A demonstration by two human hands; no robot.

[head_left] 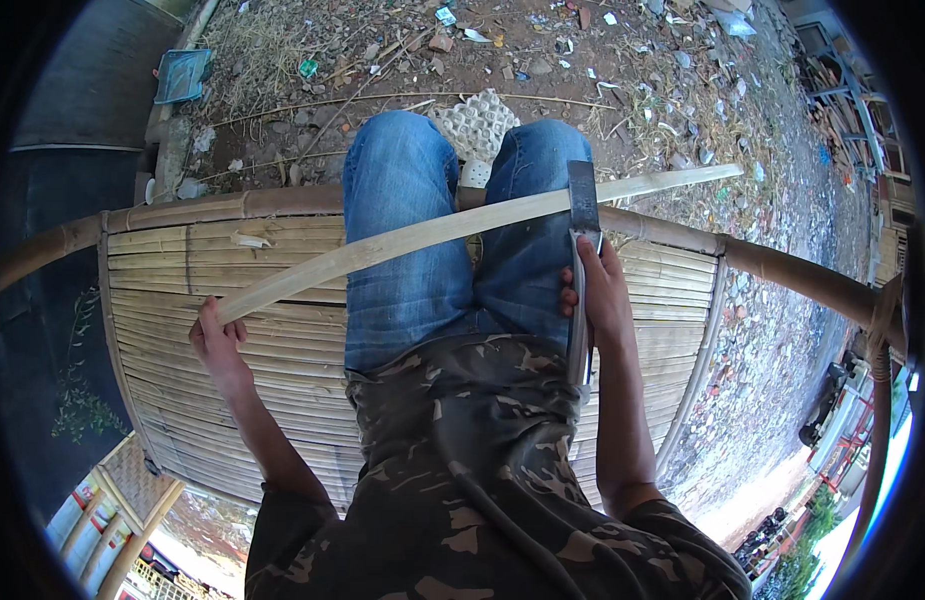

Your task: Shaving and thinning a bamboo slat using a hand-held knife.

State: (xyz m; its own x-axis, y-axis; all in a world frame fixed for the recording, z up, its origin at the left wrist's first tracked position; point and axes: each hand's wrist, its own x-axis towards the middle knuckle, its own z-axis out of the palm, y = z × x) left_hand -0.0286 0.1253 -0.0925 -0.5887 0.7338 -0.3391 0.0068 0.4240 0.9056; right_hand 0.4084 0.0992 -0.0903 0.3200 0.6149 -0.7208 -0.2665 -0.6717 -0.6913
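Observation:
A long, pale split bamboo strip lies slantwise across my jeans-clad thighs, its far end rising past my right knee. My left hand pinches the near left end between thumb and fingers. In my right hand is a knife with a broad dark blade and a long handle running back toward my waist. The blade crosses the strip near my right knee. Whether its edge cuts into the strip or only rests against it, I cannot tell.
I sit on a bamboo slat bench with a round bamboo front rail. A grey egg tray lies on the ground beyond my knees, among scattered litter. A bamboo shaving rests on the slats. A bamboo post stands at right.

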